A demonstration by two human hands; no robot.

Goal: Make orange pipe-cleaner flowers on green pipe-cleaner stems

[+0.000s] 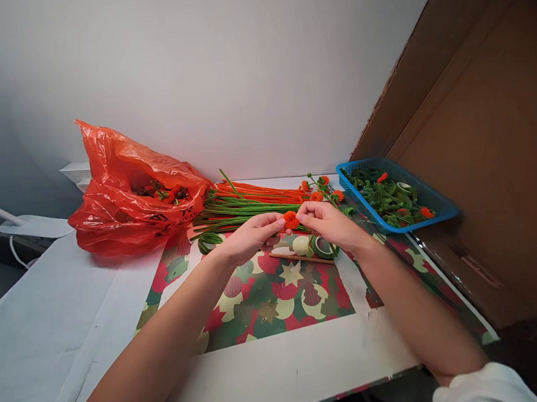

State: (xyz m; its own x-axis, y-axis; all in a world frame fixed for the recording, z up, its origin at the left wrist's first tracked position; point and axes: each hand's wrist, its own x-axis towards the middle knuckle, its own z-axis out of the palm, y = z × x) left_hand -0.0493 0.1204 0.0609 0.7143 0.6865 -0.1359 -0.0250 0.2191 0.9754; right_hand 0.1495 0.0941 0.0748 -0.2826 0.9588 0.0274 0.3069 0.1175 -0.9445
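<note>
Between the fingertips of both hands is a small fuzzy orange flower [291, 219], which looks made of chenille stem. My left hand [257, 234] pinches it from the left, thumb and forefinger together. From the right, my right hand [326, 222] grips its edge with thumb and forefinger. Just behind the hands lie bundles of green chenille stems [239, 213] and orange chenille stems [268, 192]. Below the hands are a roll of dark green tape [322, 247], a pale roll [302, 245] and a thin wooden stick [301, 258]. A green coil [209, 243] sits left of my left hand.
A red plastic bag [111, 207] with orange and green pieces stands at the left. A sprig of orange flowers [326, 191] lies behind my right hand. At right is a blue basket [431, 221] of green leaves, beside a cardboard panel [490, 177]. Patterned paper [268, 312] covers the table.
</note>
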